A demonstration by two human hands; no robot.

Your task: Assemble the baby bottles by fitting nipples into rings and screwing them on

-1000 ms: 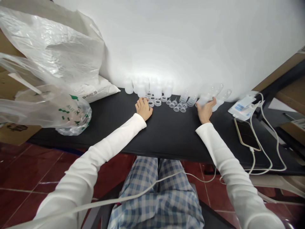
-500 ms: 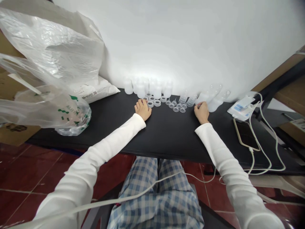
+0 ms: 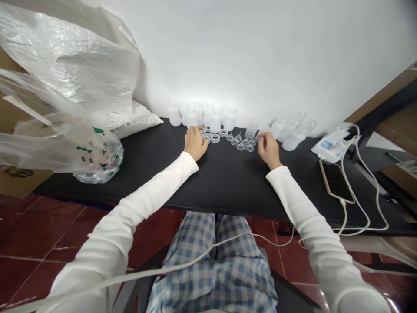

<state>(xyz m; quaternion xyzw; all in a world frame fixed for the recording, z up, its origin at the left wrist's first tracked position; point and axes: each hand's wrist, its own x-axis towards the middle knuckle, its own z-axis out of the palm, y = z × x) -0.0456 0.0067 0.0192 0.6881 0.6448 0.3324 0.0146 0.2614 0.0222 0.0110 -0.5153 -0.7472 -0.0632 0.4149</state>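
Note:
My left hand (image 3: pixel 195 143) lies on the black table with its fingertips over clear plastic collar rings (image 3: pixel 214 138), partly hiding the nearest ones. My right hand (image 3: pixel 267 150) hangs just above the tabletop, its fingers bunched close to a cluster of clear silicone teats (image 3: pixel 241 147). Whether those fingers pinch something is hidden. Translucent bottles (image 3: pixel 215 122) stand in a row against the wall. Between my hands, a clear bottle (image 3: pixel 251 130) stands behind the teats. Several more clear bottles (image 3: pixel 292 137) lie to the right of my right hand.
A crumpled plastic bag (image 3: pixel 97 161) with green print and a white sack (image 3: pixel 133 119) occupy the table's left end. To the right lie a phone (image 3: pixel 335 181), a white cable (image 3: pixel 358 191) and a white package (image 3: pixel 332 147). The table's front edge runs above my lap.
My right hand has moved left, away from the lying bottles and toward the teats, and its fingers have bunched. My left hand has barely shifted.

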